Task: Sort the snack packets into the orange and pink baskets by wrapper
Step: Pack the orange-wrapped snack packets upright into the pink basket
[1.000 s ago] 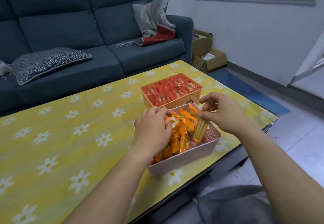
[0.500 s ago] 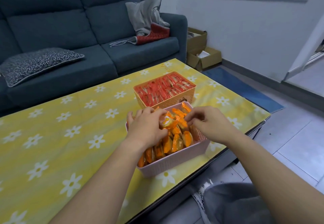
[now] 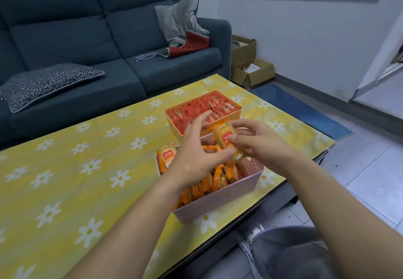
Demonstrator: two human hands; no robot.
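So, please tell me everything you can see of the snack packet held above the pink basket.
The snack packet has a glossy orange wrapper with a red label and white print. It is tilted above the pink basket. The right hand pinches it from the right; the thumb of the left hand touches its lower end.

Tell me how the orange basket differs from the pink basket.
The orange basket holds red-wrapped packets; the pink basket holds orange-wrapped packets. The orange basket stands farther back, toward the sofa; the pink basket sits nearer, by the table's edge. Both are perforated rectangular baskets, well filled, on the yellow flowered tablecloth.
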